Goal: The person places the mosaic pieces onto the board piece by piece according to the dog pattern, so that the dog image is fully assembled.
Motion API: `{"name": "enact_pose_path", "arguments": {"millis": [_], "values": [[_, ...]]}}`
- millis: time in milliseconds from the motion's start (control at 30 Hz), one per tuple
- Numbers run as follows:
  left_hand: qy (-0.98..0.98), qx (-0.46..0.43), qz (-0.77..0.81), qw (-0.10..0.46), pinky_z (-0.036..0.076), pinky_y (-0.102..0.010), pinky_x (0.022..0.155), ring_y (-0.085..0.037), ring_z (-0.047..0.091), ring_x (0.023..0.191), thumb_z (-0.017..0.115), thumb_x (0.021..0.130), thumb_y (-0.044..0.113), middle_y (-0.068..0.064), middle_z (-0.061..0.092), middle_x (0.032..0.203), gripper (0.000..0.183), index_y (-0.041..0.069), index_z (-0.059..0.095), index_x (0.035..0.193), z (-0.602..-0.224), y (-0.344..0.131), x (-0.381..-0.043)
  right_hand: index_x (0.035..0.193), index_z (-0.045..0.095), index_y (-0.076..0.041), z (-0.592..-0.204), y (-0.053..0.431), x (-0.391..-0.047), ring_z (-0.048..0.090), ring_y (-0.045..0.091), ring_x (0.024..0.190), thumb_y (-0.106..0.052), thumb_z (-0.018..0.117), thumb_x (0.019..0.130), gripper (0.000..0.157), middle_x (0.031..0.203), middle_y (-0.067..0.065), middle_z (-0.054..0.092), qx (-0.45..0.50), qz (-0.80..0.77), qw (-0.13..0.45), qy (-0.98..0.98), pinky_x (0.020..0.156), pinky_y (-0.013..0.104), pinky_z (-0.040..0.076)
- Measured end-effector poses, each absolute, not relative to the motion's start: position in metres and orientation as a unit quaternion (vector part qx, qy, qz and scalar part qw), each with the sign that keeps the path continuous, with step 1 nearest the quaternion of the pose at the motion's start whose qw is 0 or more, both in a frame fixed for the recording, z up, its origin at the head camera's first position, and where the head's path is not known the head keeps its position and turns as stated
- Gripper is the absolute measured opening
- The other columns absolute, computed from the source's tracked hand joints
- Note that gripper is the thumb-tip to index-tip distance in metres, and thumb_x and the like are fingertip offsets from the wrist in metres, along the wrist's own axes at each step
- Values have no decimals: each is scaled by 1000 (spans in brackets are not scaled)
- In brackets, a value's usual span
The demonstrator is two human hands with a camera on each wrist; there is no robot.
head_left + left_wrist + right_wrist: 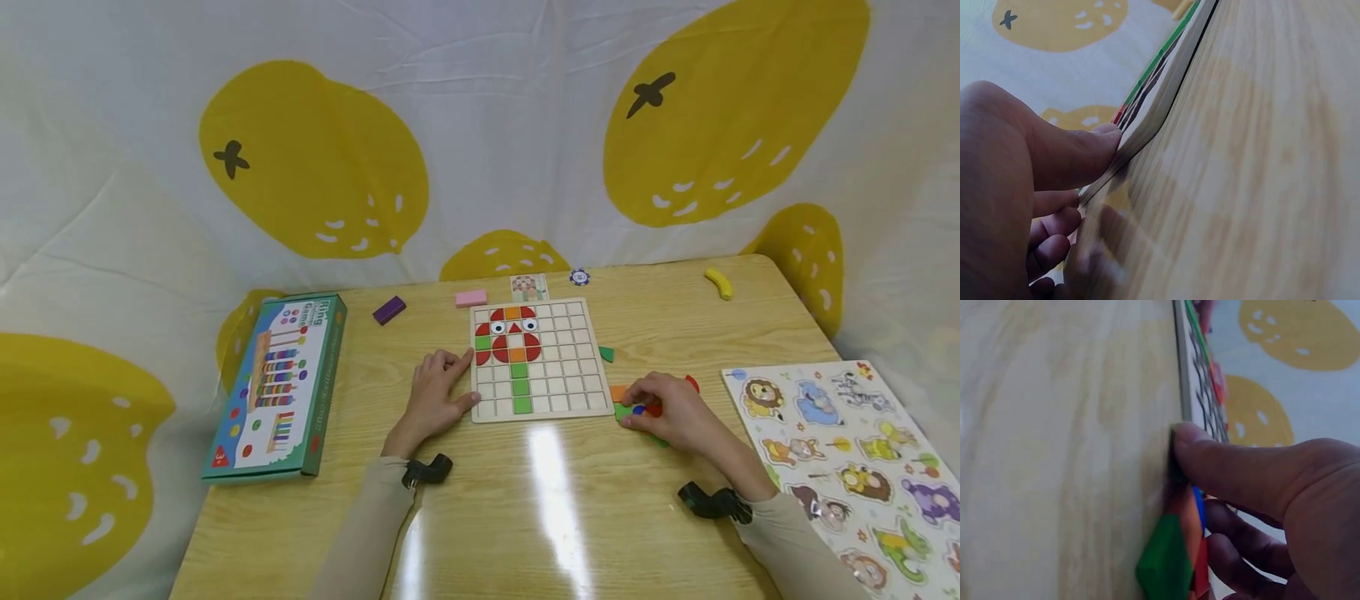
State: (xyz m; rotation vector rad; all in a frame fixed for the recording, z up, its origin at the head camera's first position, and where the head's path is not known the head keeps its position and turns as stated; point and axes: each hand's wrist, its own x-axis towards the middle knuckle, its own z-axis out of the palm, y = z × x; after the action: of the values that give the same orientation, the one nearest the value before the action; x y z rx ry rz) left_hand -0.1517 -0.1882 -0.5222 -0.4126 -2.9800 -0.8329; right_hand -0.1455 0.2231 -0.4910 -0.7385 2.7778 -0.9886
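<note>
A square wooden grid board [570, 358] lies on the table, with red, orange, green and white pieces and two eye pieces in its left columns. My left hand [433, 398] rests at its left side, the index finger along the edge and the thumb [1088, 156] against the near corner. My right hand [670, 410] is over a small pile of coloured pieces [1166, 556] beside the board's near right corner. Its thumb [1229, 465] is low by the table, apart from the bent fingers. Orange [618, 392], green and blue pieces show between them; the hand covers part of the pile.
A ring game box [277, 383] lies at the left, an animal puzzle board [840, 442] at the right. Behind the grid board are a picture card [529, 287], a pink block [471, 298], a purple block [389, 310] and a round chip [579, 277]. A yellow banana piece [718, 283] lies far right.
</note>
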Motion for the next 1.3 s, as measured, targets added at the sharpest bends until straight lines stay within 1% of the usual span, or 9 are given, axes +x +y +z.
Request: {"name": "enact_pose_path", "arguments": {"millis": [100, 267, 333, 500, 733, 933, 1100, 1200, 1300], "values": [[-955, -131, -267, 9, 27, -41, 95, -22, 36, 108, 67, 88, 45, -4, 44, 123, 75, 23, 37, 153, -522, -188, -153, 93, 70, -17, -491, 224, -148, 63, 15, 83, -27, 85, 77, 24, 91, -5, 66, -242, -324, 44, 913, 74, 33, 51], [-953, -137, -271, 13, 27, -41, 94, -22, 36, 106, 67, 88, 44, -4, 45, 121, 74, 22, 38, 153, -522, -186, -155, 103, 72, -11, -492, 223, -158, 61, 12, 77, -19, 80, 83, 23, 90, -1, 66, -225, -327, 20, 918, 68, 27, 51], [-953, -138, -270, 15, 27, -41, 94, -22, 36, 105, 67, 88, 44, -5, 45, 121, 74, 21, 38, 153, -522, -185, -156, 105, 72, -10, -491, 222, -162, 61, 12, 79, -18, 78, 85, 23, 91, 0, 66, -222, -320, 31, 921, 69, 27, 50], [-954, -139, -266, 15, 27, -41, 93, -22, 36, 105, 68, 88, 43, -5, 45, 120, 75, 21, 38, 153, -522, -186, -156, 97, 67, -11, -485, 218, -173, 60, 13, 75, -17, 77, 86, 16, 85, -1, 65, -204, -322, 49, 923, 65, 26, 49], [-953, -136, -272, 21, 28, -42, 93, -23, 37, 105, 70, 86, 42, -5, 46, 120, 75, 19, 41, 152, -521, -188, -154, 121, 64, -13, -476, 186, -196, 61, 21, 77, -23, 69, 94, 30, 89, 6, 67, -172, -455, 59, 871, 65, 27, 48], [-953, -135, -271, 15, 28, -41, 92, -22, 36, 104, 69, 87, 43, -5, 45, 120, 75, 21, 40, 152, -523, -188, -153, 109, 69, -13, -491, 132, -205, 64, 17, 76, -27, 79, 84, 31, 88, 3, 68, -181, -477, 71, 857, 67, 25, 51], [-954, -136, -266, 13, 28, -40, 92, -22, 36, 105, 67, 88, 45, -5, 45, 120, 75, 21, 38, 153, -524, -187, -154, 102, 73, -10, -499, 109, -207, 57, 15, 69, -25, 86, 76, 33, 82, -2, 65, -209, -436, 46, 874, 63, 25, 46], [-954, -137, -265, 16, 28, -40, 91, -22, 36, 104, 67, 88, 45, -5, 45, 119, 75, 21, 38, 153, -523, -187, -154, 102, 74, -9, -499, 107, -206, 55, 15, 68, -23, 86, 76, 32, 82, -1, 66, -220, -426, 45, 876, 62, 25, 45], [-954, -139, -263, 23, 28, -40, 90, -22, 37, 103, 68, 87, 44, -5, 45, 119, 75, 20, 39, 152, -523, -188, -154, 101, 76, -10, -498, 106, -207, 57, 14, 69, -22, 83, 80, 25, 84, -2, 67, -232, -420, 47, 876, 64, 26, 46]]}}
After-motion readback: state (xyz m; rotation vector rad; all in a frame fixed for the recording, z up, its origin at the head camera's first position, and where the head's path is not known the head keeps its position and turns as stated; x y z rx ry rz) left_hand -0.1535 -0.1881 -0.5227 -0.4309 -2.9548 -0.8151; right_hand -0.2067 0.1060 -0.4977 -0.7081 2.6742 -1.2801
